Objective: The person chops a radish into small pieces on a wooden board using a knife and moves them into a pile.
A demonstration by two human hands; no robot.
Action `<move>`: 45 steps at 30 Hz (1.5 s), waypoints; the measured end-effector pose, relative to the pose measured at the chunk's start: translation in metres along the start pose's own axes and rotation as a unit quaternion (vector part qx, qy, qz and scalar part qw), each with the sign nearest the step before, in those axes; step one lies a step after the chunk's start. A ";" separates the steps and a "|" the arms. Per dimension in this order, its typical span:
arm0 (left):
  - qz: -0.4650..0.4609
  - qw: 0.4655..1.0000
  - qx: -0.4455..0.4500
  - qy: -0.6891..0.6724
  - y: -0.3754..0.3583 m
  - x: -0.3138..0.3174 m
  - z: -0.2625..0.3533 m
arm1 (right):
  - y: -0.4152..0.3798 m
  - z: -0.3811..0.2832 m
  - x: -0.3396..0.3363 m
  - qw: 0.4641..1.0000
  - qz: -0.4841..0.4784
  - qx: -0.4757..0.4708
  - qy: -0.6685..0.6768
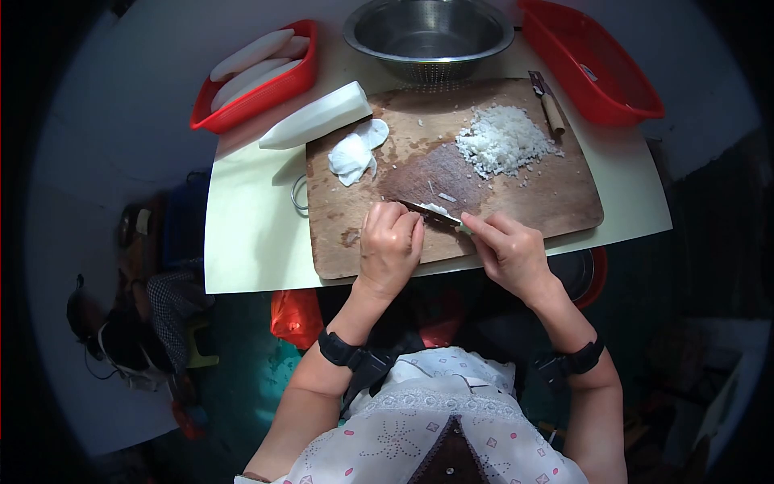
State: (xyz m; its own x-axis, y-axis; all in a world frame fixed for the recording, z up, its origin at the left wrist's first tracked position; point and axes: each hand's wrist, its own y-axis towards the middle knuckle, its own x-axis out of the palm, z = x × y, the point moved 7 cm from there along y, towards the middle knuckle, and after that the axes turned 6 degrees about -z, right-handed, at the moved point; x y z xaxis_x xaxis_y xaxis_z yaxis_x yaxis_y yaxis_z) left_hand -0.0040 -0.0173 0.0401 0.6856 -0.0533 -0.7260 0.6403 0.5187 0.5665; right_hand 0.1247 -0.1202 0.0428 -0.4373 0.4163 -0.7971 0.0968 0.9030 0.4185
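A dark-bladed knife lies low over the near part of the wooden cutting board, with white bits along its blade. My left hand is closed in a fist at the knife's left end; whatever part of the knife lies inside is hidden. My right hand pinches the right end with thumb and curled fingers. Beyond the hands are a heap of finely chopped white radish and a few thin radish slices. A peeled white radish rests across the board's left edge.
A red basket of whole radishes stands at the back left. Behind the board is a metal colander; another red basket sits at the right. A second knife with a wooden handle lies on the board. A person sits at far left.
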 end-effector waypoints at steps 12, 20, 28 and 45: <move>-0.015 0.999 0.031 -0.003 0.004 0.006 0.000 | 0.008 0.017 0.006 0.995 0.014 0.064 0.080; -0.028 0.992 -0.026 -0.121 0.031 -0.010 -0.019 | 0.004 0.015 -0.002 0.998 0.037 0.043 0.022; -0.233 0.956 0.092 -0.151 0.065 0.009 0.007 | -0.002 0.007 -0.002 0.998 0.044 0.017 -0.044; -0.358 0.917 0.024 -0.175 0.071 0.048 -0.033 | -0.018 0.004 -0.012 0.991 0.044 -0.064 -0.112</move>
State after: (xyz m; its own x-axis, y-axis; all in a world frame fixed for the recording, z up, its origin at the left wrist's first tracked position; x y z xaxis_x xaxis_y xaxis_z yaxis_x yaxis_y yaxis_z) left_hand 0.0626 0.0452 0.0321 0.1462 -0.6410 -0.7535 0.9787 0.2046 0.0159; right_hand 0.1313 -0.1406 0.0431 -0.2221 0.5189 -0.8255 0.0063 0.8474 0.5309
